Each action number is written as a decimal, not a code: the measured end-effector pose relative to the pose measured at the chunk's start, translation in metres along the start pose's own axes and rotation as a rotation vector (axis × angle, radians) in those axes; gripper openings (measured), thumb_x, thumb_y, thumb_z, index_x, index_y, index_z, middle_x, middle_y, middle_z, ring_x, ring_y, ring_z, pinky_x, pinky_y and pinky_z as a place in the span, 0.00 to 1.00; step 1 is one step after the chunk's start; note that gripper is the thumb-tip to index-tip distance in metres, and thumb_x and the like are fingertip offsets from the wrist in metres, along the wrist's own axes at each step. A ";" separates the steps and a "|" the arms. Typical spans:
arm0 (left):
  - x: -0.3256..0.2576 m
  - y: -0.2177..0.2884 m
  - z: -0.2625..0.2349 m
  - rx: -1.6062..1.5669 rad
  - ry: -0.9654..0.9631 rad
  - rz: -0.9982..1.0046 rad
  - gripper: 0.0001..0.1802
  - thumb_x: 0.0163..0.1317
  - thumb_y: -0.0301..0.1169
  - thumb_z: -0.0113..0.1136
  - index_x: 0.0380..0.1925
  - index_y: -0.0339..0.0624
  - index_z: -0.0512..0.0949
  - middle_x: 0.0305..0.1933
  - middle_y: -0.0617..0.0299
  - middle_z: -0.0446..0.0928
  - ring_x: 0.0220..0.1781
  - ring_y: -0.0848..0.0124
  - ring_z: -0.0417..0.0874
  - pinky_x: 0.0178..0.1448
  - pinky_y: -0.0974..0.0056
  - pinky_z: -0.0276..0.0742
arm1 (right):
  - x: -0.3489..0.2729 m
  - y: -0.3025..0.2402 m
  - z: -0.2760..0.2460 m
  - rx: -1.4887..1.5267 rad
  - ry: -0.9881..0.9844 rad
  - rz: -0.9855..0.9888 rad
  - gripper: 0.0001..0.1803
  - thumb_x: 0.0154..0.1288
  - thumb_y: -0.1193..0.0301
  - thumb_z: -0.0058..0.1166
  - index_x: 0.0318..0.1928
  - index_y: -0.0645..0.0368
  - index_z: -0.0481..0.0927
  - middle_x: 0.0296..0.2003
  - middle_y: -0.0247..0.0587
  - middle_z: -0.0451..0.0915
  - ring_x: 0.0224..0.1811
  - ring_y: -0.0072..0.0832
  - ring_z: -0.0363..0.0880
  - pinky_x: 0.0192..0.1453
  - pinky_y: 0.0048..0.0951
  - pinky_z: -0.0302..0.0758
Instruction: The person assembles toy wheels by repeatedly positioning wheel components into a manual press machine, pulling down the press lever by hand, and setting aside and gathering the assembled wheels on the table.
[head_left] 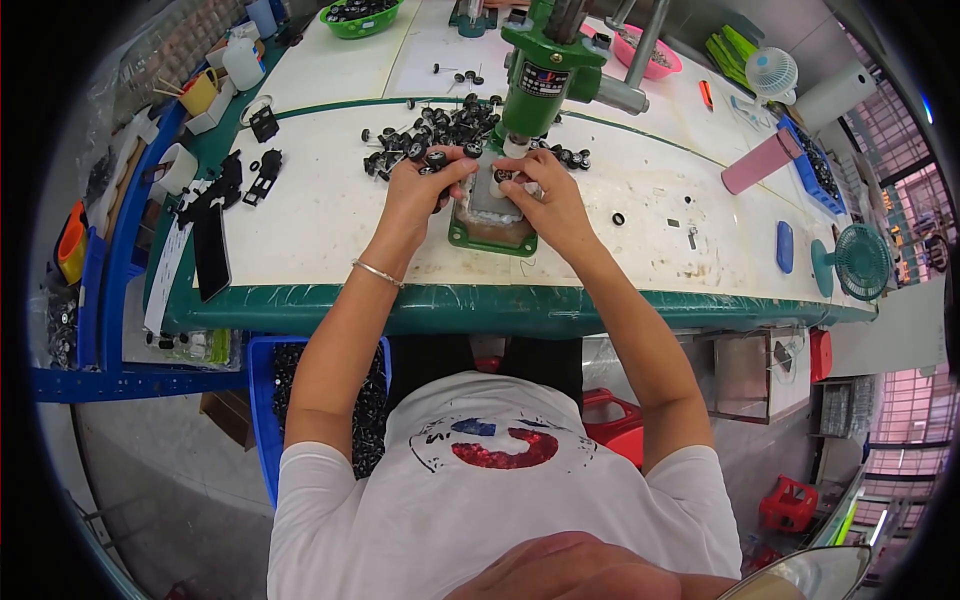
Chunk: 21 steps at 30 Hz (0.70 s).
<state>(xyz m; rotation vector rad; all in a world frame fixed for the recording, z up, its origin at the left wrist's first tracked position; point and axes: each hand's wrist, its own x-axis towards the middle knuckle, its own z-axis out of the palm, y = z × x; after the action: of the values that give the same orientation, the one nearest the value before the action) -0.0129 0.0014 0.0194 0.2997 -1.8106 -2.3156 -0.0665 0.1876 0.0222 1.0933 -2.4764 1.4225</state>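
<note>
A green arbor press (536,98) stands over the far side of the bench, its ram coming down above a metal base plate (488,200). My left hand (412,195) is closed around several small black wheels (436,160) at the left of the base. Between the thumb and fingers of my right hand (556,205) is another small black wheel (502,176), held at the fixture just below the ram. Whether that wheel touches the fixture I cannot tell. Behind my hands lies a loose pile of black wheels (440,125), some with thin axles.
A phone (211,250) and black plastic parts (262,178) lie at the left. To the right are a pink cylinder (762,162), a blue case (785,246) and a teal fan (862,262). A green bowl (362,22) sits far left; a blue crate (262,400) stands below the bench edge.
</note>
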 end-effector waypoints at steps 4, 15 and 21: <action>-0.001 -0.001 0.001 -0.012 0.010 -0.006 0.14 0.54 0.29 0.68 0.39 0.37 0.77 0.29 0.64 0.80 0.23 0.81 0.73 0.23 0.76 0.61 | 0.000 -0.014 -0.002 -0.148 0.020 0.008 0.13 0.57 0.71 0.58 0.44 0.58 0.81 0.41 0.43 0.74 0.42 0.36 0.76 0.45 0.34 0.75; -0.005 -0.007 -0.002 -0.040 0.014 -0.021 0.12 0.54 0.28 0.67 0.38 0.37 0.78 0.29 0.64 0.80 0.23 0.81 0.73 0.22 0.76 0.60 | 0.011 -0.022 -0.006 -0.344 -0.063 -0.001 0.10 0.55 0.71 0.59 0.38 0.60 0.81 0.40 0.44 0.75 0.38 0.39 0.78 0.43 0.37 0.76; -0.006 -0.009 0.000 -0.048 0.017 -0.023 0.13 0.54 0.28 0.67 0.38 0.37 0.78 0.29 0.64 0.80 0.23 0.81 0.73 0.23 0.76 0.61 | 0.006 -0.021 -0.002 -0.236 -0.006 0.062 0.11 0.53 0.71 0.61 0.37 0.62 0.81 0.40 0.45 0.76 0.35 0.40 0.79 0.42 0.38 0.76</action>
<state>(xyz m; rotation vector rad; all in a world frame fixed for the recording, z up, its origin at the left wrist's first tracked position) -0.0076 0.0045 0.0111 0.3342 -1.7500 -2.3610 -0.0589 0.1796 0.0409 0.9825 -2.6198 1.1039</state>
